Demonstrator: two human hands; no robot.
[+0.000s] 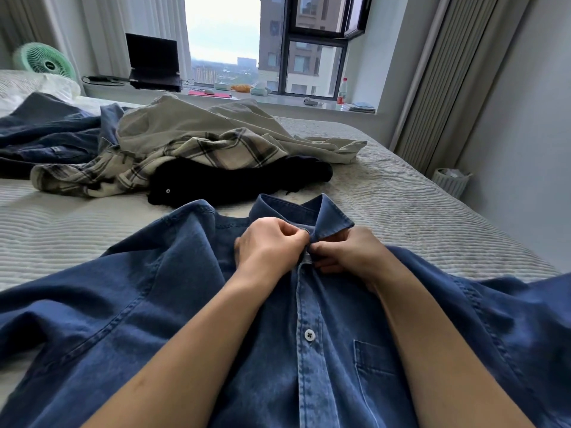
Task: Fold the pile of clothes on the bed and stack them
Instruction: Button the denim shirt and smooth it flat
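A blue denim shirt (173, 291) lies spread front-up across the near part of the bed, collar pointing away from me. My left hand (268, 245) and my right hand (349, 254) meet at the top of its button placket just below the collar, both pinching the fabric there. One white button (309, 334) lower on the placket is fastened. Behind the shirt lies a loose pile: a black garment (234, 180), a plaid shirt (129, 171), a beige garment (191, 125) and dark blue denim clothing (46, 134) at the left.
The bed (417, 217) has a pale ribbed cover, with bare cover to the right of the pile. A small white bin (451, 182) stands on the floor at the right. The window sill behind holds a laptop (153, 61), a green fan (43, 61) and a bottle (342, 92).
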